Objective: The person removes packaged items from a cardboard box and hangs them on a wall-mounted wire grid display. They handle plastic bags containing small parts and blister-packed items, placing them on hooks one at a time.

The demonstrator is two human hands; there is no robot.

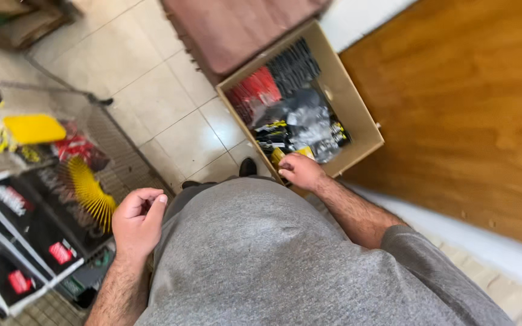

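Pretty bright, even daylight-ish lighting, soft shadows only. The pale floor tiles point(170, 115) at upper left look a bit washed out. Whole frame is slightly soft with motion blur, worst at the left edge and lower right corner. Clear plastic in the cardboard box point(357, 115) catches some glare.

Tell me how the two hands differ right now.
The right hand is stretched down into the cardboard box, on a yellow packet, while the left hand hangs loosely curled and empty beside the wire rack. The right hand shows its back, knuckles up; the left hand is turned sideways, with the thumb showing. Both are bare, with bare forearms.
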